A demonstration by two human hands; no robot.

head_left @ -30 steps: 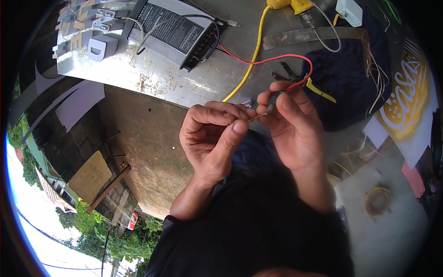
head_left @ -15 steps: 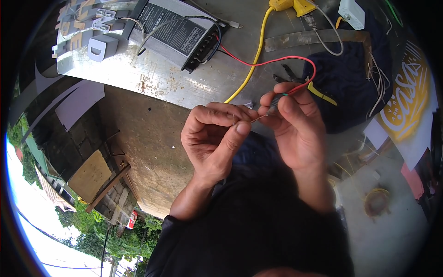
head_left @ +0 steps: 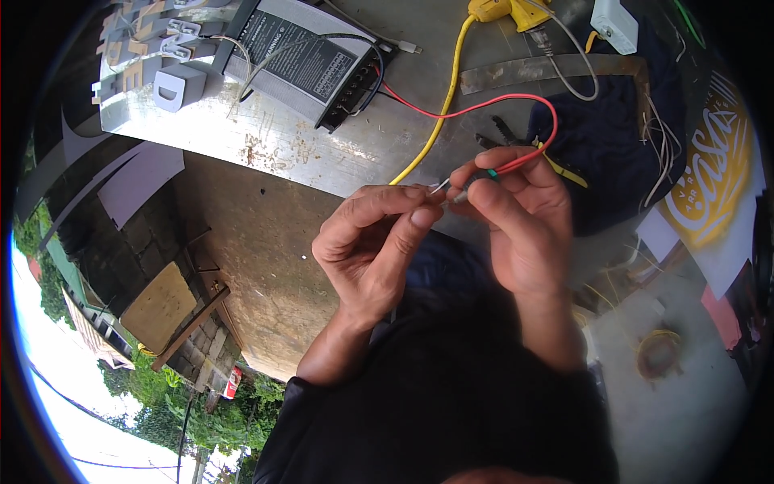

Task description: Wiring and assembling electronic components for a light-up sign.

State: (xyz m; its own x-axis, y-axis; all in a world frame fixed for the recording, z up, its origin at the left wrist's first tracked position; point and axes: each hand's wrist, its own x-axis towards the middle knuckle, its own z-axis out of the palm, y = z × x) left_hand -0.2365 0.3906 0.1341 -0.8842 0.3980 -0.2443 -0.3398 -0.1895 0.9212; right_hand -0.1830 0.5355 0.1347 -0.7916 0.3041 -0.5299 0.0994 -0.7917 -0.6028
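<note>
My right hand (head_left: 528, 218) is closed with its thumb and fingers round the end of a red wire (head_left: 522, 161), which carries a small green band (head_left: 493, 173) and a grey piece beyond it, mostly hidden by the fingers. My left hand (head_left: 367, 238) meets it from the left, thumb and fingertips pinched on a thin, pale wire (head_left: 440, 185) that spans the small gap between the hands. The red wire loops back to the terminal row of a grey power supply (head_left: 302, 60), which lies on the metal table.
A yellow cord (head_left: 451, 81) crosses the metal table (head_left: 218, 121) to a yellow plug socket (head_left: 492, 10). Grey block letters (head_left: 179, 86) stand at far left. On the right are dark cloth (head_left: 588, 121), a metal strip (head_left: 548, 68), yellow-handled pliers (head_left: 564, 171) and a white adapter (head_left: 615, 24).
The pinched wire between my hands now angles upward and looks pale instead of coppery. The red wire and its green band have shifted slightly, and my right fingers have rolled round them.
</note>
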